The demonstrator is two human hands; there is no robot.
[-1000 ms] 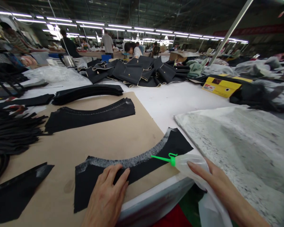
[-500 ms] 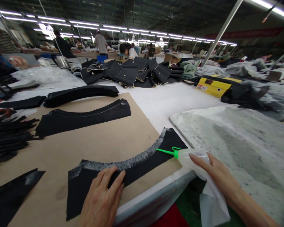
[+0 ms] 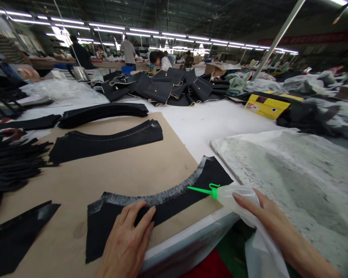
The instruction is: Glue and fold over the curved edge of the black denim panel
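Observation:
A curved black fabric piece [image 3: 174, 206] lies on brown board [image 3: 127, 170] near the table's front edge, with a whitish speckled band along its inner curve. My left hand [image 3: 130, 235] rests on its lower middle, fingers spread and pressing flat. In my right hand [image 3: 259, 208] is a translucent squeeze bottle [image 3: 232, 195] with a green nozzle, tilted to the left. The nozzle tip is over the right half of the fabric; whether it touches cannot be made out. White cloth or paper [image 3: 263, 251] hangs below my right hand.
Another curved black piece [image 3: 107, 143] and a black stack [image 3: 104, 114] lie farther back. Black strips [image 3: 14, 162] are at left. A stained pale sheet [image 3: 290, 177] covers the right side. Dark pieces [image 3: 162, 87] and a yellow box [image 3: 266, 106] sit behind. People stand in the background.
The nozzle tip has shifted slightly left and down over the fabric, away from the speckled band. My left hand stays on the piece. The whole view has shifted slightly.

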